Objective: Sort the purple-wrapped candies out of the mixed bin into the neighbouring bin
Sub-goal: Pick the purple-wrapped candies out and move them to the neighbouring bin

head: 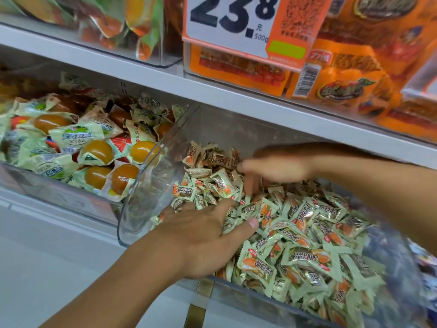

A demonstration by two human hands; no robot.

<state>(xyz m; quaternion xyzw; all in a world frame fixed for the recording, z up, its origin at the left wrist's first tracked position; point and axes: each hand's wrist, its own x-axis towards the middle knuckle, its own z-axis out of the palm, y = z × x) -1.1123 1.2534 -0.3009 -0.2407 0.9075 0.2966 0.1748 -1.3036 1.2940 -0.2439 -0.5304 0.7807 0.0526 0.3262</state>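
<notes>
A clear plastic bin (134, 204) holds a heap of pale green wrapped candies (307, 235) with orange print. No purple wrapper shows plainly among them. My left hand (201, 235) lies palm down on the front of the heap, its fingers pushed in between the candies and the thumb stretched out to the right. My right hand (276, 166) is blurred at the back of the bin, one finger stretched left and the others pointing down into the candies. I see nothing held in it. At the far right edge, blue-purple wrappers (423, 259) show in a neighbouring bin.
Left of the candy bin stands another clear bin of orange jelly cups (71, 143). A grey shelf edge (236, 98) runs close above both hands. On it stand orange snack packets (350, 74) and a large price tag (236, 22).
</notes>
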